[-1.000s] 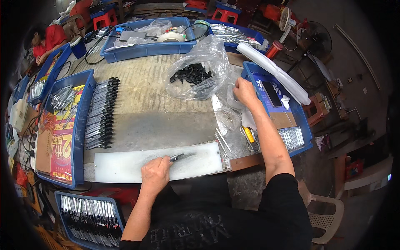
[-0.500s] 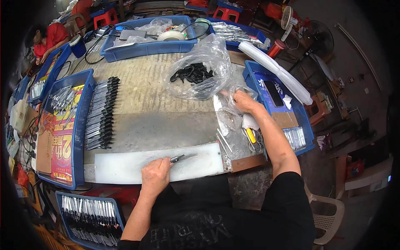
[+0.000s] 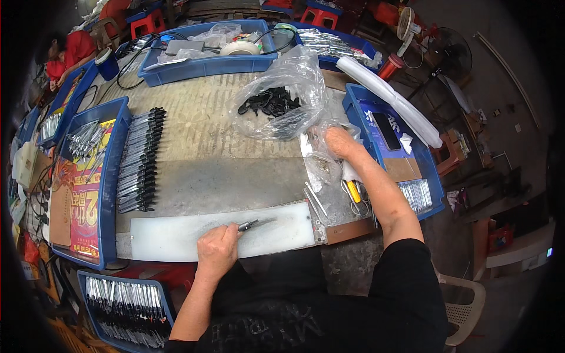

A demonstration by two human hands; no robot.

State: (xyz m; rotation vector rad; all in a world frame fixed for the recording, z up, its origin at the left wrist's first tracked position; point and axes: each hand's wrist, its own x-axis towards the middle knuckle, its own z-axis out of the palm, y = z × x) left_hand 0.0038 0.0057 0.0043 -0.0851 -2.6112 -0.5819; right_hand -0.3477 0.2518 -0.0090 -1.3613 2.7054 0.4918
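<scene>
Pens (image 3: pixel 141 165) lie in a crowded row; a knock could skew them. The left hand (image 3: pixel 217 251) is clamped on a dark-tipped pen (image 3: pixel 248 225) over the white board (image 3: pixel 165 238); a loosened hold could drop it. Black parts (image 3: pixel 271 103) might spill if their clear bag (image 3: pixel 301 75) is tugged. The right hand (image 3: pixel 343 143) meets a thin bag (image 3: pixel 318 134), which could cling; whether its grip is closed, I cannot tell.

Dim grey floor (image 3: pixel 500 138), red stool (image 3: pixel 147 23), beige plastic chair (image 3: pixel 458 313), black fan (image 3: pixel 450 54)
</scene>
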